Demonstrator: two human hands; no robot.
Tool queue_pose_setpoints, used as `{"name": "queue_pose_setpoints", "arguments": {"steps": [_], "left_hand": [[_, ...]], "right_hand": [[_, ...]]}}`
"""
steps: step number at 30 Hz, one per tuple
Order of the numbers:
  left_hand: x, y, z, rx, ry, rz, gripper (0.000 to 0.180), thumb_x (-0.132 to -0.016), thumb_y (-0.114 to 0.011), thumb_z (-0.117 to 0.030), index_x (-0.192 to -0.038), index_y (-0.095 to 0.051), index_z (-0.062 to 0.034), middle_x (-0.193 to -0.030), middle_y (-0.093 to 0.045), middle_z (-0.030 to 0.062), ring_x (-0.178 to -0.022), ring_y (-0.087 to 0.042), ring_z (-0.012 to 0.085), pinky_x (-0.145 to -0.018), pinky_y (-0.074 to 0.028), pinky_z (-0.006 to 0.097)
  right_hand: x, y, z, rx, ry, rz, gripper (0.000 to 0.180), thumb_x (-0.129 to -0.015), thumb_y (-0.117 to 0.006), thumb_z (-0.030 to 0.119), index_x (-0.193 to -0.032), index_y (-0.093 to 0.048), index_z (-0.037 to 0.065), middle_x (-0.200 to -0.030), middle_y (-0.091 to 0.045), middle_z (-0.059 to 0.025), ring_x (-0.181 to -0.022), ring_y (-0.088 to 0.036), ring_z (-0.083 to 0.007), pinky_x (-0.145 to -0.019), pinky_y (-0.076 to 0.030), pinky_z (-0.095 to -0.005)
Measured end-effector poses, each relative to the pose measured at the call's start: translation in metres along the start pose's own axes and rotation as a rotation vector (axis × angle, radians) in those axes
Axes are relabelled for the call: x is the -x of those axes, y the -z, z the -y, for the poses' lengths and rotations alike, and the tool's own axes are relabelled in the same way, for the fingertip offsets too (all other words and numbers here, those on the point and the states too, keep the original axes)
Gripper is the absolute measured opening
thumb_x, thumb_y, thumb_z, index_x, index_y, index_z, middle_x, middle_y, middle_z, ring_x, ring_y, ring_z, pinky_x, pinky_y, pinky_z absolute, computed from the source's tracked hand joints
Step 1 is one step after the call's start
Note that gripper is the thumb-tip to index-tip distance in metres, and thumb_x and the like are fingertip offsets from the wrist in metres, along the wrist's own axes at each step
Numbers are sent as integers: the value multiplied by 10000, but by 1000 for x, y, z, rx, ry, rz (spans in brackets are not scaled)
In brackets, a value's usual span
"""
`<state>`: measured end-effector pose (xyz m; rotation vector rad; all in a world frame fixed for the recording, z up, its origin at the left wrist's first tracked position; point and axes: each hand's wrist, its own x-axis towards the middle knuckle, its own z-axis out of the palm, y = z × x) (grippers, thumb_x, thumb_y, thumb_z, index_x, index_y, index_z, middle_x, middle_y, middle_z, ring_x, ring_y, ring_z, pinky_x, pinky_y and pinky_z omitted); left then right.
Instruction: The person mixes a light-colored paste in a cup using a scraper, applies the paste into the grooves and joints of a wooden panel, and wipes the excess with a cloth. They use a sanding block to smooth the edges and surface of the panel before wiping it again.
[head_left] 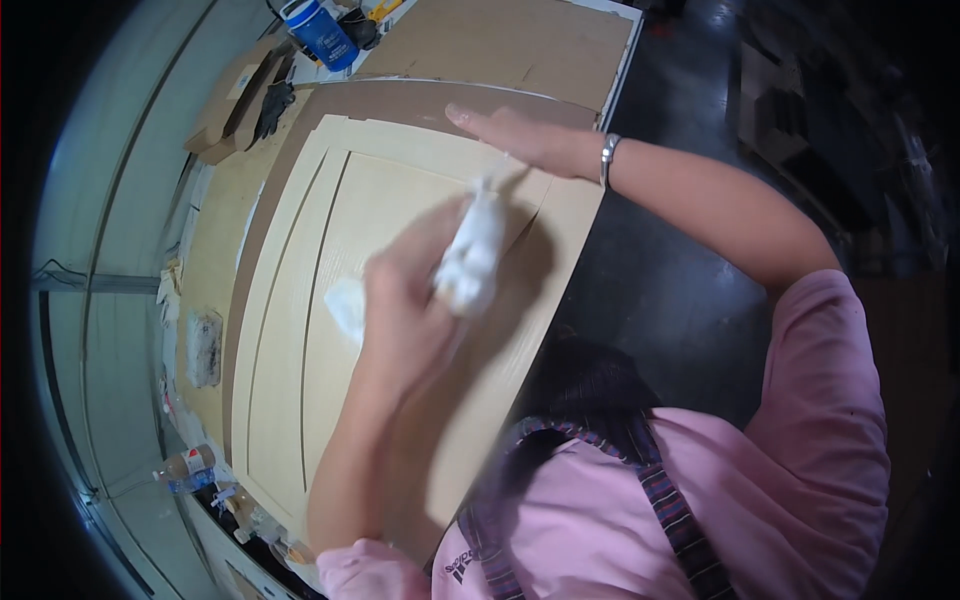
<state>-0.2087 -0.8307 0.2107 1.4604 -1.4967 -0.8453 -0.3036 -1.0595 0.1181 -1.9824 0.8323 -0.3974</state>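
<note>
A pale cream door panel [400, 185] with a recessed middle and grooved frame lies flat on the workbench. My left hand [400, 290] is over its middle, closed around a crumpled white cloth [472, 255]. Motion blurs the cloth, and another white part of it pokes out on the left side of the hand. My right hand [520, 140], with a silver bracelet at the wrist, rests at the panel's far right edge. One of its digits stretches leftward; the others are partly hidden. The hand appears to hold nothing.
A brown board [410, 98] lies under the panel. Beyond it are another brown board [500, 45] and a blue tub [320, 35]. A cardboard box [225, 110] with a dark glove [272, 108], a wrapped block [205, 348] and a bottle [185, 465] line the left side.
</note>
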Motion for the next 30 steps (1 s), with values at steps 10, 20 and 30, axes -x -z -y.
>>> {"name": "queue_pose_setpoints", "arguments": {"steps": [10, 20, 30], "left_hand": [[21, -22, -5, -75, -246, 418, 391, -802, -728, -109, -1178, -702, -5, -1125, -729, 161, -1033, -709, 346, -935, -545, 378], [74, 0, 23, -846, -77, 174, 833, -676, -726, -115, -1461, -453, -56, -1484, -495, 122, -1420, -411, 335, -1157, -281, 573], [332, 85, 38, -463, 599, -620, 442, -851, -684, -248, -1255, -655, -72, -1266, -674, 137, -1277, -571, 332, -1221, -153, 555]], "right_hand": [[35, 71, 7, -345, -205, 250, 830, -986, -380, 692, -1089, -686, -73, -971, -735, -147, -828, -740, -181, -703, -611, -260], [45, 5, 8, 73, 196, -38, 419, -959, -620, 349, -834, -612, -51, -744, -631, -109, -707, -577, -190, -666, -461, -362], [55, -5, 32, 479, 221, -90, 434, -955, -592, 356, -993, -613, -76, -934, -668, -276, -905, -651, -424, -846, -499, -466]]}}
